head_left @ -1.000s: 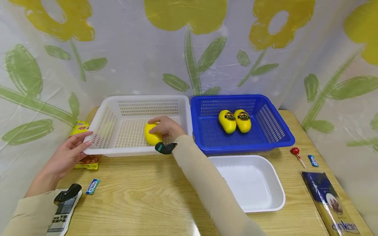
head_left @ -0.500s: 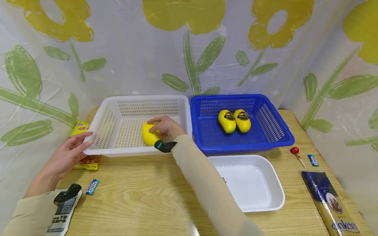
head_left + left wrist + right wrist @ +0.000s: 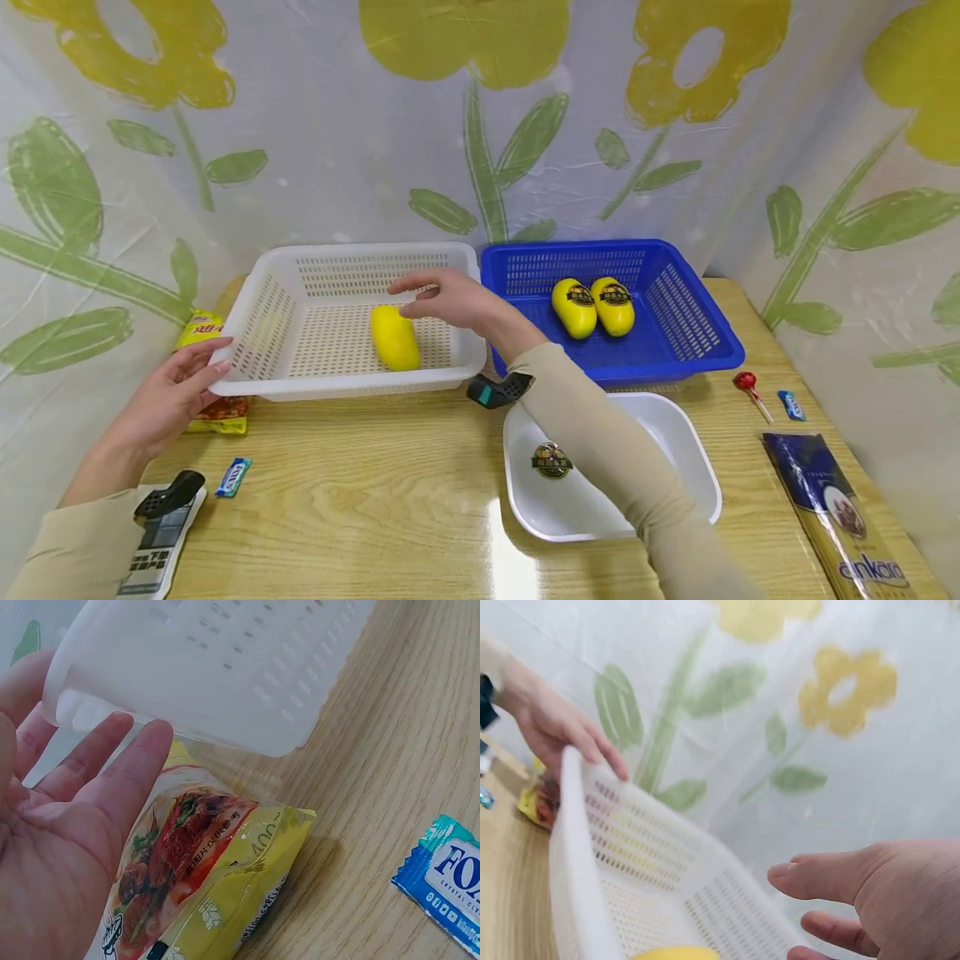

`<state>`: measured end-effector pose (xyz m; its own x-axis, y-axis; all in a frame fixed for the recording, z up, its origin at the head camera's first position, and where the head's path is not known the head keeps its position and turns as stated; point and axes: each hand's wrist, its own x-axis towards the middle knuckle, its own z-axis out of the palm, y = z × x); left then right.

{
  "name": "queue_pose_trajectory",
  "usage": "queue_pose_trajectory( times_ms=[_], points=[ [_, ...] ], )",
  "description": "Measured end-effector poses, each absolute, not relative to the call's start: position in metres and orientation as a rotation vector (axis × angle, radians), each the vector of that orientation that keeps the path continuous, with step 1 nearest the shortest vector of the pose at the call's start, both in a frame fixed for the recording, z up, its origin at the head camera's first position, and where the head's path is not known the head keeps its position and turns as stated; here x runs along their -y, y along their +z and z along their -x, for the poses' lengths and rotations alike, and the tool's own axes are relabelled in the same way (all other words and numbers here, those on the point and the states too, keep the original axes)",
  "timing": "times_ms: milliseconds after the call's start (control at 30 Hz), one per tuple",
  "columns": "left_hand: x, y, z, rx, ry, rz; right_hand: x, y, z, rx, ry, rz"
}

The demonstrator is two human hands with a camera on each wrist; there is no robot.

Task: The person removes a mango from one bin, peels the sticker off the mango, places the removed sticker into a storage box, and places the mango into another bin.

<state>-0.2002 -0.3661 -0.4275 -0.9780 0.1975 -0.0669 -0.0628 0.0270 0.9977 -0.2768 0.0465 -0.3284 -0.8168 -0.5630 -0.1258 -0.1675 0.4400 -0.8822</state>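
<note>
A plain yellow mango [image 3: 395, 337] lies in the white perforated basket [image 3: 345, 385], near its front wall. My right hand [image 3: 459, 302] is above the basket's right side, fingers loosely spread and apart from the mango; in the right wrist view its fingers hold nothing. My left hand [image 3: 172, 396] holds the basket's left rim, with fingers against the outer wall in the left wrist view. Two more mangoes [image 3: 574, 308], with dark round labels, rest side by side in the blue basket [image 3: 525, 333].
A white tray [image 3: 525, 492] with a round dark label [image 3: 552, 460] sits in front of the blue basket, partly under my right sleeve. A yellow food packet [image 3: 217, 862] and wrapped candy [image 3: 233, 477] lie at left; a lollipop [image 3: 746, 382] and spaghetti pack [image 3: 832, 508] at right.
My right hand has let go of the mango and moved up and right, leaving it in the white basket. The round label in the tray has come into view. My left hand has stayed put.
</note>
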Motion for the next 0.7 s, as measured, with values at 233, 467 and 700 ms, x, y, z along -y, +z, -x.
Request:
queue_pose_trajectory(
  times_ms=[233,467,700],
  points=[
    [0.365,-0.425,0.199,-2.094,2.076,-0.103,-0.116,-0.318,0.227,-2.307,-1.501,0.664],
    [0.366,-0.426,0.197,-2.123,2.061,-0.094,-0.201,-0.332,0.177,-2.294,-1.788,0.456],
    [0.365,-0.428,0.199,-2.130,2.058,-0.126,-0.279,-0.353,0.130,-2.274,-2.135,0.234]
  ],
)
